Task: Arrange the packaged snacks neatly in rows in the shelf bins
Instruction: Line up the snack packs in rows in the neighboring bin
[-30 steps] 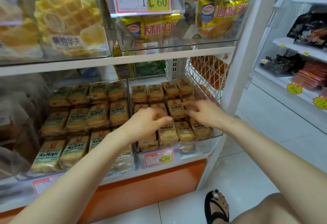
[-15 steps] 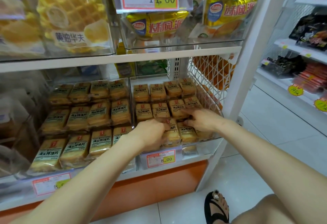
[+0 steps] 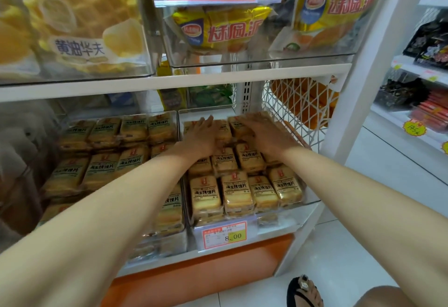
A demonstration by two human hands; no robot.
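L hand (image 3: 201, 137) & R hand (image 3: 266, 138) flat on back-row snack packs (image 3: 235, 126), right bin (image 3: 312, 203).

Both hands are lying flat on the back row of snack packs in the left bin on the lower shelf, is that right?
Not quite. The head view shows the left hand and right hand lying flat on the back row of snack packs in the right bin on the lower shelf, not the left one.

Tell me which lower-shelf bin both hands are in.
The right bin, above the 8.00 price tag: left hand and right hand rest flat on its back-row packs.
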